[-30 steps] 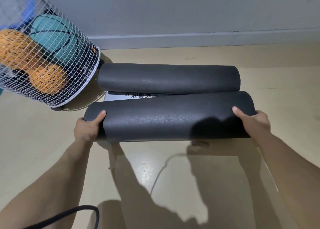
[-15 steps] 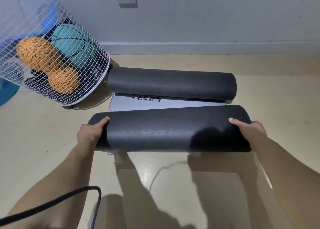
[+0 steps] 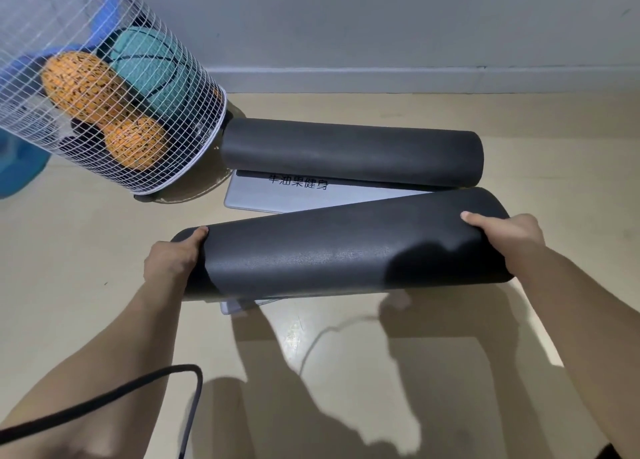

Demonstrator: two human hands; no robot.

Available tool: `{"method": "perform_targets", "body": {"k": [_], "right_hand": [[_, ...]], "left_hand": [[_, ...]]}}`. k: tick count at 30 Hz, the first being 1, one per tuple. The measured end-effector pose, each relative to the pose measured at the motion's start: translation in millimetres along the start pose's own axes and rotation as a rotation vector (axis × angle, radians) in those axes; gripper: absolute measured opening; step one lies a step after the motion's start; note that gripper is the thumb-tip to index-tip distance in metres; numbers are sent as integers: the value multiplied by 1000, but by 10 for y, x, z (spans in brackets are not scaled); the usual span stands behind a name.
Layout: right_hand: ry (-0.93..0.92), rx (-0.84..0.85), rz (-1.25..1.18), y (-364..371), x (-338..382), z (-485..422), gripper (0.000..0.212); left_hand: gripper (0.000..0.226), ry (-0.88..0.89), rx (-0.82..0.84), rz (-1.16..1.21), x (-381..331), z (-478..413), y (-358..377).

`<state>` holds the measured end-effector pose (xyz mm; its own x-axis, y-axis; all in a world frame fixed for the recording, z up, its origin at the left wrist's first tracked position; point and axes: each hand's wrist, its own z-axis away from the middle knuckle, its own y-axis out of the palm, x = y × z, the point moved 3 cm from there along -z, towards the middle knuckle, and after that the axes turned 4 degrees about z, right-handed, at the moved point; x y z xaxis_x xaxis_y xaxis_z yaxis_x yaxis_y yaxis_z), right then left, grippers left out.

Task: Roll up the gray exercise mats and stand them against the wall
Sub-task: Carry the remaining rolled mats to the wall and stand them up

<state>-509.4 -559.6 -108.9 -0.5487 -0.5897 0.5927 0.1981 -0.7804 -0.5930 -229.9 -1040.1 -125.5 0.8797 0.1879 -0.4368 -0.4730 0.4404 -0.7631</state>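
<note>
First, black cable: at 7 o'clock, looped close in beside the left forearm; likely to snag an arm on rising and jerk the load.
Left hand: clamped on the 9 o'clock end of the near roll, thumb over the top.
Right hand: clamped on the 3 o'clock end, thumb on top, well apart from the left.
Near roll: dark gray mat, fully rolled, held slantwise between both hands, seemingly clear of the floor judging by the shadow below. Untied, so liable to spring loose or telescope on any slackening of grip, above all while being tipped upright.
Flat gray sheet: printed with characters, lying between the two rolls, a corner showing under the near one; parent mat impossible to tell. Apt to drag along.
Far roll: at 12 o'clock, lying on the floor, not yet upright, blocking the straight path to the wall.
Wire basket: at 10 o'clock, full of balls, just beside the far roll; easily knocked by a swinging roll end.
Wall: at 12 o'clock, beyond everything; glossy floor at its foot, hence a risk of an upright roll sliding out and toppling.
</note>
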Motion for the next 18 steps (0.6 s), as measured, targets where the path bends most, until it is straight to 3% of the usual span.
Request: {"method": "perform_targets", "body": {"k": [10,13,16,18], "right_hand": [[-78,41,-253,212,-258,-45,52],[-119,90,-223,210,-250,-132,50],[-208,146,-200,166,-222,-223,54],[-250,184,-189,139,-224,-283,46]], "left_hand": [[84,85,84,254,117,-100,160],[70,124,156,304,141,-196,190],[79,142,179,353,117,-273,202],[73,152,190,394,105,-297,199]]}}
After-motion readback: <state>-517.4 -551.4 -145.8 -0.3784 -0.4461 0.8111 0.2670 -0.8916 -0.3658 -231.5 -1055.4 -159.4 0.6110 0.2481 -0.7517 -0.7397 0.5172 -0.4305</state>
